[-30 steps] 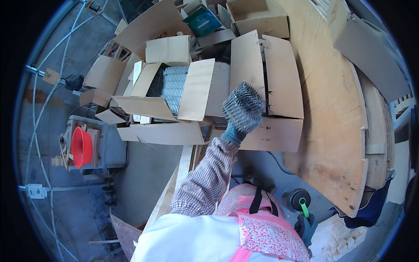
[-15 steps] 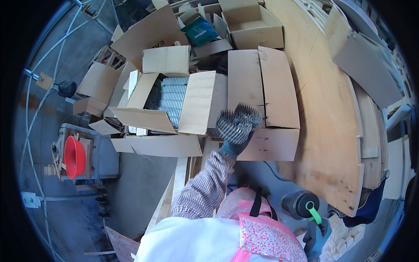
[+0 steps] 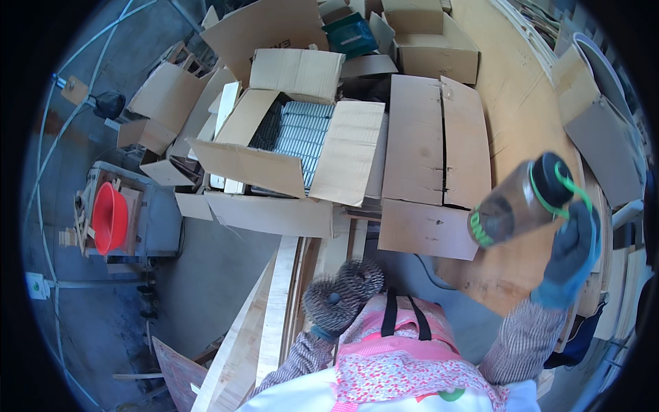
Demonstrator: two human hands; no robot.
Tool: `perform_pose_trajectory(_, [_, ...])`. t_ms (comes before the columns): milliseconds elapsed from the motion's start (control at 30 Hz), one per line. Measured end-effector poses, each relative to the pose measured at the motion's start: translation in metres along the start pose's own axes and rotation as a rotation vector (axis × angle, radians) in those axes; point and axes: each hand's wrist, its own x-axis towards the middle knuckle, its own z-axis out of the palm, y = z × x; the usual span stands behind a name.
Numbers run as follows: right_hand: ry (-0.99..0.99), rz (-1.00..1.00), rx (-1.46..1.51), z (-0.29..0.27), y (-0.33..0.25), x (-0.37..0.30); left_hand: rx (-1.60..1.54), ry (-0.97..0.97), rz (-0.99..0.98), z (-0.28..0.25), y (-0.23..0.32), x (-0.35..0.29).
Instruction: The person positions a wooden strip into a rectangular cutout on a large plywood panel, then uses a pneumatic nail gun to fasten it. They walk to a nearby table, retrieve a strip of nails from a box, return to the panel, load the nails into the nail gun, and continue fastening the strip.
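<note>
My right hand, in a blue-grey glove, holds up a clear brownish bottle with a black cap and green strap, tilted above the plywood table. My left hand, in a speckled grey glove, is drawn back close to my chest over the pink apron, its fingers curled with nothing in them. An open cardboard box filled with grey stacked pieces stands ahead on the left.
Flattened cardboard sheets lie on the table beside the open box. More boxes are piled at the back. A red bowl sits on a low stand at the left. Pale wooden boards lean below.
My left hand pulled back from the cardboard flaps toward my chest. My right hand raised the bottle from low at my right side up over the table.
</note>
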Motion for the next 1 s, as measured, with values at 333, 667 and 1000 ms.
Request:
perform_pose_trajectory(333, [-0.039, 0.384, 0.666, 0.099, 0.002, 0.077, -0.203, 0.679, -0.270, 0.019, -0.175, -0.101])
perform_pose_trajectory(667, [-0.198, 0.541, 0.973, 0.198, 0.021, 0.106, 0.339, 1.187, -0.367, 0.055, -0.119, -0.123])
perform_pose_trajectory(1000, [-0.326, 0.654, 1.009, 0.248, 0.046, 0.095, 0.450, 1.296, -0.371, 0.070, -0.107, -0.102])
